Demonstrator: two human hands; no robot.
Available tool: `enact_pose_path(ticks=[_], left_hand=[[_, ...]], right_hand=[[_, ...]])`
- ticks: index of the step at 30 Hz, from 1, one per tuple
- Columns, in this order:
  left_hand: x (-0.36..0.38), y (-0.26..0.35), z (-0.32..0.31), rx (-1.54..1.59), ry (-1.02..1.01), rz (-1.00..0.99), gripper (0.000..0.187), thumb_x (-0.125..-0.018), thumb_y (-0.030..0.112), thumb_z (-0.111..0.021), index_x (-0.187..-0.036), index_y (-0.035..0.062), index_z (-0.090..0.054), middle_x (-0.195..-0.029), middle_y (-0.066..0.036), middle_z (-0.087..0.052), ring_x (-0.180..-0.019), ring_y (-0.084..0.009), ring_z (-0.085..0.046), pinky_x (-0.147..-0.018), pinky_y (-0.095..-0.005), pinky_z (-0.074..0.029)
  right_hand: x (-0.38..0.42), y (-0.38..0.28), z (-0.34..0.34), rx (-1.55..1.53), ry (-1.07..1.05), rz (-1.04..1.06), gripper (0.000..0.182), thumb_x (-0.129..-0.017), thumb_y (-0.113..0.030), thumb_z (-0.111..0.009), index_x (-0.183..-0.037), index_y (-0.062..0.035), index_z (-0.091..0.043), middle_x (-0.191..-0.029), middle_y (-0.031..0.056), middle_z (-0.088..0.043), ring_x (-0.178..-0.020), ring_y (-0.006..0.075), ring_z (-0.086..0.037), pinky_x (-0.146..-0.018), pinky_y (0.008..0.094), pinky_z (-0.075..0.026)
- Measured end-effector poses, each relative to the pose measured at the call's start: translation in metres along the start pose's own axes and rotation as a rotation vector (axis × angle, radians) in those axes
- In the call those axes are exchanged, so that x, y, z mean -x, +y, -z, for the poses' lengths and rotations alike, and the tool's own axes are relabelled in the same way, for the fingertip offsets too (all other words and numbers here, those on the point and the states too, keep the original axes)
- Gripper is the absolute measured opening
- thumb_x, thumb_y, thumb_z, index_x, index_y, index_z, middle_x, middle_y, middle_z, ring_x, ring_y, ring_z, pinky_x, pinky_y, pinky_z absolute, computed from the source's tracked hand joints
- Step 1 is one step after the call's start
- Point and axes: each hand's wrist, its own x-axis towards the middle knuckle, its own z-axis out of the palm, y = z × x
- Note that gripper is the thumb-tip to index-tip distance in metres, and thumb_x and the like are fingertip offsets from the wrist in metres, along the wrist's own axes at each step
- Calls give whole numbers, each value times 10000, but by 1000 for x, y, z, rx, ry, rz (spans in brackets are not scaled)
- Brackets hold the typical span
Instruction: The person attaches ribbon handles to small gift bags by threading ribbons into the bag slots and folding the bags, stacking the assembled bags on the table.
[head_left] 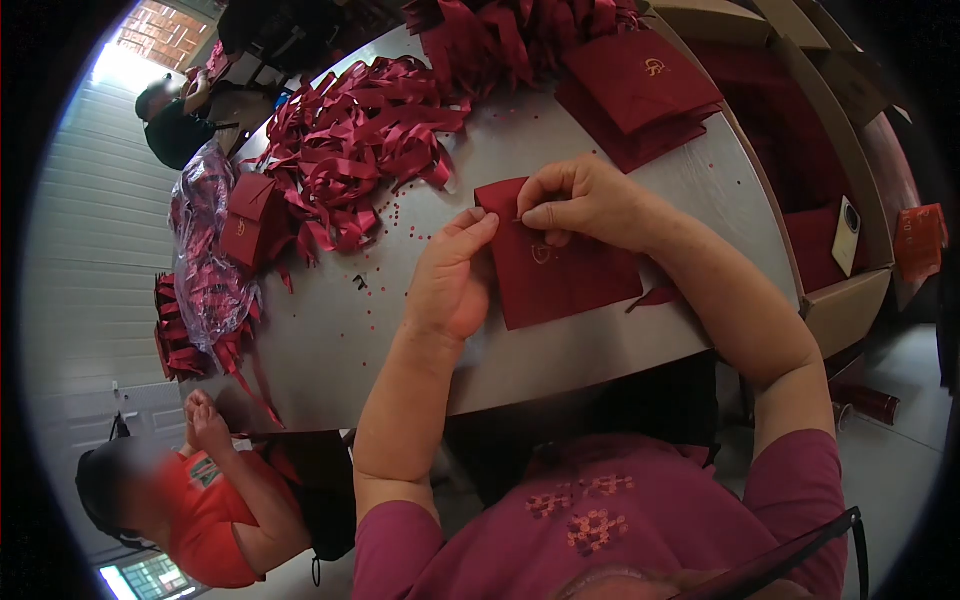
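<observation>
A dark red paper bag (565,275) with a gold emblem lies flat on the metal table in front of me. My left hand (455,280) pinches the bag's upper left edge, thumb on top. My right hand (585,205) is over the top part of the bag, thumb and forefinger pressed together close to the left thumb. Whatever sits between those right fingertips is too small to make out. A short red ribbon end (655,297) sticks out at the bag's right side.
Red ribbons (365,140) heap across the table (480,360), with a stack of red bags (645,90) at the back right. An open carton (845,290) stands at the right, a phone (846,236) on its edge. Co-workers sit at the left, near a plastic-wrapped bundle (205,250).
</observation>
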Motion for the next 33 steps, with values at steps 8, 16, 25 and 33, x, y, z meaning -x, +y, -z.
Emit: enact_pose_path(ticks=[8, 16, 25, 33], left_hand=[[3, 1, -8, 64, -22, 11, 250, -935, 58, -502, -1164, -15, -567, -1106, -140, -646, -1020, -256, -638, -945, -396, -511], [3, -6, -12, 47, -50, -42, 319, -895, 90, -473, -1170, -45, -562, -1074, -169, -647, -950, -277, -653, -881, -389, -531], [4, -4, -12, 20, 6, -53, 383, -798, 29, -469, -1161, -41, -569, -1046, -166, -646, -919, -282, -652, -842, -381, -541], [6, 2, -18, 199, 28, 42, 329, -839, 32, -481, -1148, -45, -564, -1046, -141, -641, -936, -277, -649, -865, -384, -537]], right_hand=[[1, -2, 3, -26, -79, 13, 93, -882, -77, -677, -941, -5, -681, -837, 8, -660, -717, 67, -621, -682, 208, -523], [-2, 6, 2, -13, -106, 70, 114, -847, -76, -680, -929, -1, -705, -863, 39, -676, -755, 99, -649, -688, 230, -549], [-3, 6, -1, 66, -146, 158, 87, -833, -46, -686, -909, -6, -699, -919, 44, -643, -825, 110, -640, -721, 238, -544], [-4, 8, 0, 21, -158, 121, 89, -835, -41, -683, -918, -12, -696, -945, 40, -632, -859, 108, -630, -738, 242, -537]])
